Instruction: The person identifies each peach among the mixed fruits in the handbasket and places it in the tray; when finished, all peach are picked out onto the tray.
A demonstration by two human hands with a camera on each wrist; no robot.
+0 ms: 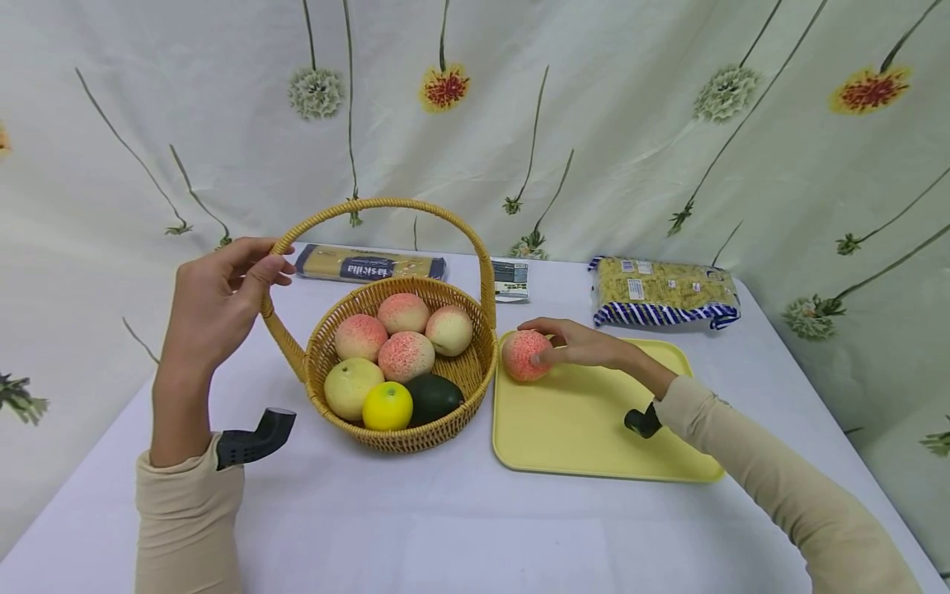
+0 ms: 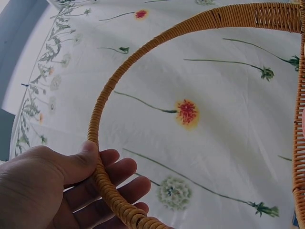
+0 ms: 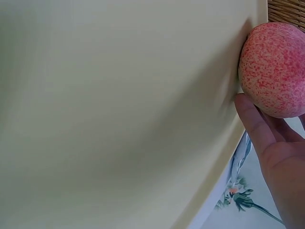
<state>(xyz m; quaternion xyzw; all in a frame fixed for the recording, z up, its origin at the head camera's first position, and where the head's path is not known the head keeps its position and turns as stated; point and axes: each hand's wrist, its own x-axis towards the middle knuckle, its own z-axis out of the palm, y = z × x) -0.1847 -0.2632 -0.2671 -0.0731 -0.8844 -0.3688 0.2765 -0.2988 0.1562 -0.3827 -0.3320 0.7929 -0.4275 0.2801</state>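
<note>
R hand (image 1: 575,342), thumb & fingers clamped round a red-speckled peach (image 1: 522,355) at the L end of the yellow tray (image 1: 586,437), just beside the wicker basket (image 1: 416,438); whether peach touches tray can't be told. L hand (image 1: 223,293), thumb opp. fingers, grips the L side of the arched handle (image 1: 393,203). Basket, on the bench (image 1: 371,520), contains four similar peaches (image 1: 406,356), a round yellow-green fruit (image 1: 353,388), a lemon (image 1: 387,407) & a dark green fruit (image 1: 433,399) (prob. avocado). Handling (judged): peach prob. a foam-type model, i.e. light, matt, low slip; hard pressure might dent it. Best hold: approx. at widest girth, thumb opp. fingers, w/ light force. Handle looks stiff, perhaps slightly springy; wrapped surface should give good friction, though a hold this far off-centre suits steadying better than lifting. Behind tray: pasta bag (image 1: 660,285).
</note>
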